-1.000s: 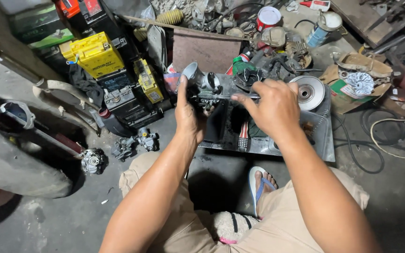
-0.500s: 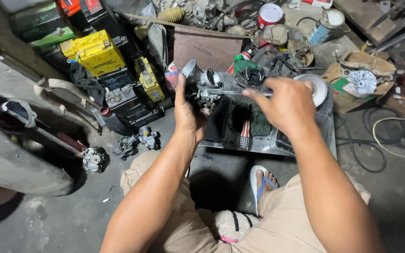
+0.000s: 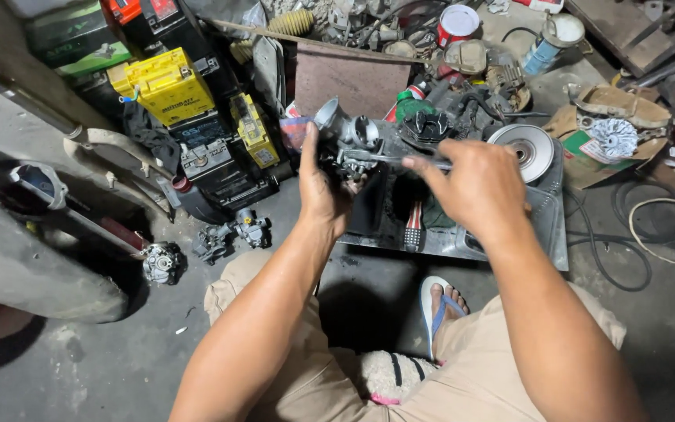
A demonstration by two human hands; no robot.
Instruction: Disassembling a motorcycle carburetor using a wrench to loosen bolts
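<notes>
Over the metal tray [image 3: 509,246], head view | our left hand [image 3: 323,187] clamps the carburetor [image 3: 351,142] aloft | right hand [image 3: 470,184] pinches a slim screwdriver [image 3: 400,160] into it | we'd judge: keep the tool square, carburetor braced, turn gently.

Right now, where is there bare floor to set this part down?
Bare concrete lies at lower left, between the small engine parts and the left knee, and at right beyond the metal tray, though cables loop there. Behind the left hand and right hand, batteries and parts crowd everything.
</notes>
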